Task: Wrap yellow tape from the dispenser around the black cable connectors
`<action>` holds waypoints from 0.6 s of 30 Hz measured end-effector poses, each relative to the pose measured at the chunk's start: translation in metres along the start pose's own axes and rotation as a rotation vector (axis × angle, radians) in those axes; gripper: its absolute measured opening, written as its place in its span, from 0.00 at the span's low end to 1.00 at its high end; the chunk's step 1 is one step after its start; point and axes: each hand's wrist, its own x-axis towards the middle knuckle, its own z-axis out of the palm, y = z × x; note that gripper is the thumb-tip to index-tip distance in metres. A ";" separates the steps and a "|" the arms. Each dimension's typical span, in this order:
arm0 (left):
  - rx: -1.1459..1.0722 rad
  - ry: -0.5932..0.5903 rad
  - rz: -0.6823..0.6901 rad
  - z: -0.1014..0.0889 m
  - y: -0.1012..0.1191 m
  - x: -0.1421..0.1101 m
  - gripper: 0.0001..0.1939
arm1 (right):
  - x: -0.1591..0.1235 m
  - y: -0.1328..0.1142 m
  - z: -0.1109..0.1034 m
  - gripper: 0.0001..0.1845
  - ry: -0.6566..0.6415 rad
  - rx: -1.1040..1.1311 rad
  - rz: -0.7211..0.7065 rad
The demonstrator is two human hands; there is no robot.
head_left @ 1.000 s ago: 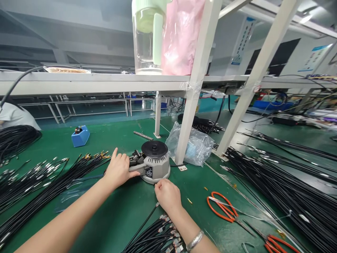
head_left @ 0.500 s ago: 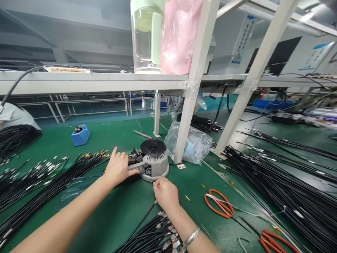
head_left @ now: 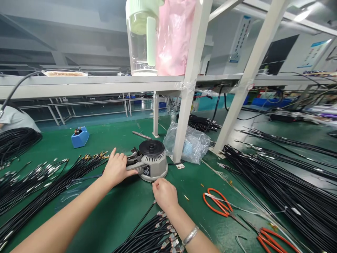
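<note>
A round grey tape dispenser (head_left: 152,160) with a black top stands on the green mat. My left hand (head_left: 116,168) rests against its left side, thumb pressed on the grey lever arm and fingers curled over the feed mouth. My right hand (head_left: 164,193) sits just in front of the dispenser's base with fingers pinched together; a thin black cable (head_left: 140,221) runs from under it toward me. Whether those fingers hold the cable end is hidden. A bundle of black cables with metal connectors (head_left: 155,237) lies beneath my right wrist.
Black cable bundles lie at the left (head_left: 52,182) and far right (head_left: 284,182). Orange scissors (head_left: 218,203) and a second orange-handled pair (head_left: 273,240) lie at the right. A plastic bag (head_left: 189,144), white shelf posts (head_left: 184,105), a blue tape holder (head_left: 79,136) and a jug (head_left: 140,38) on the shelf surround the work area.
Both hands stay where they were at the dispenser. The view has shifted slightly, so everything sits a little lower-left in the frame.
</note>
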 end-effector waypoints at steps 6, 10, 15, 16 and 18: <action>0.016 -0.010 0.004 0.001 -0.002 0.000 0.33 | 0.007 0.019 -0.012 0.11 -0.014 0.030 0.063; 0.015 -0.015 0.002 0.001 -0.001 -0.001 0.34 | 0.009 0.027 -0.018 0.10 -0.014 0.027 0.108; -0.004 -0.011 -0.003 0.002 -0.001 0.000 0.34 | 0.009 0.027 -0.018 0.10 -0.018 0.024 0.119; -0.007 -0.009 -0.003 0.002 -0.001 0.000 0.34 | 0.009 0.027 -0.018 0.10 -0.018 0.023 0.121; -0.015 -0.005 -0.003 0.003 -0.001 0.000 0.33 | 0.009 0.025 -0.018 0.10 -0.018 0.021 0.120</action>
